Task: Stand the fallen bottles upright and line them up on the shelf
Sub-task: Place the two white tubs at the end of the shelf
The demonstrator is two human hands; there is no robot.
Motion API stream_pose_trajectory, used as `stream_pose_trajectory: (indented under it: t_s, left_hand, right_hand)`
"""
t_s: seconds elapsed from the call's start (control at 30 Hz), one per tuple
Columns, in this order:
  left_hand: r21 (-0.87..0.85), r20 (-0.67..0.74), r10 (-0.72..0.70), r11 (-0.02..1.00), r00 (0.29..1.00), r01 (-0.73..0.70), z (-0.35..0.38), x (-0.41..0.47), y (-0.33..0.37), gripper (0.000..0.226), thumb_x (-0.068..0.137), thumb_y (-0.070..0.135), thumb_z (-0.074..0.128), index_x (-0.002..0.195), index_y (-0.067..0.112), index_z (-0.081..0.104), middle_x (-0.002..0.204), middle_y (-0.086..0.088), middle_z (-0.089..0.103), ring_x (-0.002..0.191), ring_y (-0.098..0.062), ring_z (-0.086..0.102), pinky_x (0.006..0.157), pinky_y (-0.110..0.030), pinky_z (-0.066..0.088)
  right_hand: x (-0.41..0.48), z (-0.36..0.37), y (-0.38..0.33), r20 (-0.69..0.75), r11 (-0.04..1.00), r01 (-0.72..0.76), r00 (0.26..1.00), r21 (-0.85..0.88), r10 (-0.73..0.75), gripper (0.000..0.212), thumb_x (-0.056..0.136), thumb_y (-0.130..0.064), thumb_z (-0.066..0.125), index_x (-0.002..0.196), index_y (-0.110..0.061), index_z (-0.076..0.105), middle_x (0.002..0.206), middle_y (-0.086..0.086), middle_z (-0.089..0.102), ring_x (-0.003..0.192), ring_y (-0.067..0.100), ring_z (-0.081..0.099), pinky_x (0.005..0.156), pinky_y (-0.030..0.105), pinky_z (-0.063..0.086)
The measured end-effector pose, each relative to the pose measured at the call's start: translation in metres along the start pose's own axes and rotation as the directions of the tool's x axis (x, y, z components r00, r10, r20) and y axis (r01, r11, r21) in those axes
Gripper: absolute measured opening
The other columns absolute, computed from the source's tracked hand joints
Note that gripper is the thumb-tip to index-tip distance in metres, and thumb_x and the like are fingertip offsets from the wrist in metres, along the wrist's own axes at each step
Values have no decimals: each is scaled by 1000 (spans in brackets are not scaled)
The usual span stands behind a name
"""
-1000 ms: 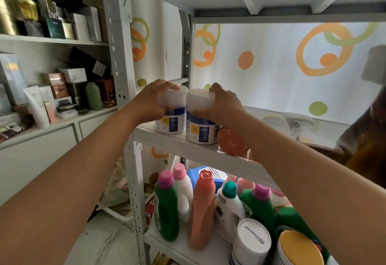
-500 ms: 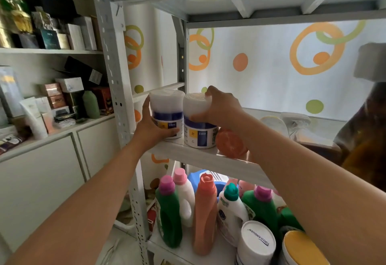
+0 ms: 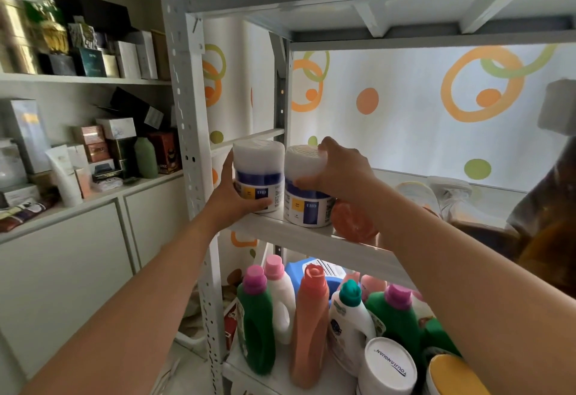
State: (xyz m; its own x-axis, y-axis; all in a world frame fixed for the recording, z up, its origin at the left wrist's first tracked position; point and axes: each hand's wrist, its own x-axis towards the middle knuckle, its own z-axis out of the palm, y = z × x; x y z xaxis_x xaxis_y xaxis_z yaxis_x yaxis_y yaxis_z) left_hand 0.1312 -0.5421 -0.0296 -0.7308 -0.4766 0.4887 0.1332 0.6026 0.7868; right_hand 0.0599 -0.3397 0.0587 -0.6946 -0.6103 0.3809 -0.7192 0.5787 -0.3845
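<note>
1. Gripping the left white bottle (image 3: 258,173) low with the left hand (image 3: 232,200), fingers curled round it.
2. Clamping the right white bottle (image 3: 307,207) at its top with the right hand (image 3: 339,173), fingers wrapped on.
3. Holding both upright, touching, at the 9 o'clock end of the shelf (image 3: 314,237), near its front lip.
4. Risking a topple off that lip if nudged outward, or a bump into the fallen orange bottle (image 3: 353,224) at 3 o'clock, rolling it.

Both bare arms reach forward and upward. The left hand (image 3: 232,198) curls round the left white bottle (image 3: 258,173) low down. The right hand (image 3: 341,171) grips the right white bottle (image 3: 304,195) near its top.
</note>
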Motion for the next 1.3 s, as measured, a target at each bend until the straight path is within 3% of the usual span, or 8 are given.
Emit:
stream_pose_trajectory:
  t_s: [0.17, 0.3, 0.43, 0.53, 0.67, 0.93, 1.17, 1.3]
  left_hand:
    - [21, -61, 30, 999, 998, -29, 6, -6, 0, 119, 68, 16, 82, 148, 30, -4, 147, 2, 28, 126, -10, 36, 95, -29, 39]
    - [127, -154, 140, 984, 978, -121, 3, -14, 3, 118, 62, 34, 84, 147, 36, 2, 151, 2, 23, 138, -17, 27, 107, -39, 34]
    - [249, -305, 271, 948, 913, -198, 7, -29, 27, 89, 71, 35, 77, 143, 19, 26, 144, -9, 35, 130, -20, 36, 101, -24, 33]
    - [297, -383, 329, 929, 863, -222, 14, -45, 52, 56, 74, 32, 63, 123, 10, 48, 125, -12, 51, 112, -21, 48, 91, -18, 42]
    - [316, -339, 383, 907, 859, -280, 36, -67, 85, 30, 81, 29, 56, 104, 11, 56, 101, -6, 63, 87, -15, 57, 81, -35, 55]
    - [291, -277, 460, 877, 843, -383, 88, -104, 145, 31, 81, 25, 62, 109, 12, 59, 103, -6, 68, 85, -10, 59, 80, -15, 41]
    - [249, -189, 482, 866, 856, -433, 140, -130, 191, 26, 83, 33, 57, 104, 19, 60, 101, 1, 67, 85, -13, 60, 74, -28, 52]
    - [265, -174, 538, 832, 824, -487, 172, -144, 219, 16, 81, 21, 63, 96, 17, 62, 94, 4, 65, 78, -9, 57, 67, -2, 32]
  right_hand:
    - [-2, 2, -1, 12, 1000, 5, 1000, 8, -5, 71, 70, -53, 70, 123, -18, 39, 109, 5, 57, 89, 19, 49, 72, 30, 43]
    - [-10, 2, -4, 24, 1000, 11, 1000, -14, -11, 72, 73, -53, 67, 130, -20, 37, 114, 5, 58, 97, 22, 55, 77, 34, 46]
    - [-24, 0, -3, -36, 1000, 13, 999, -14, -13, 85, 76, -51, 66, 142, -24, 22, 127, 10, 52, 113, 28, 52, 90, 43, 48]
    - [-39, -8, -1, -89, 1000, 24, 996, 8, -23, 79, 79, -45, 66, 142, -21, 26, 129, 12, 50, 116, 28, 50, 93, 43, 45]
    - [-69, -20, 2, -181, 997, 64, 982, 45, -55, 62, 83, -37, 65, 137, -19, 38, 126, 9, 54, 112, 24, 53, 89, 34, 46]
    - [-135, -52, 23, -300, 998, 44, 954, 55, -26, 51, 84, -43, 62, 128, -19, 51, 124, 5, 57, 110, 20, 55, 92, 30, 44]
    - [-187, -93, 67, -409, 998, 0, 912, 59, 24, 42, 84, -37, 63, 120, -18, 56, 114, 3, 63, 95, 13, 57, 79, 20, 46]
    - [-213, -109, 94, -465, 996, -43, 882, 80, 75, 36, 81, -31, 67, 113, -16, 60, 92, -2, 60, 77, 5, 51, 58, 2, 33]
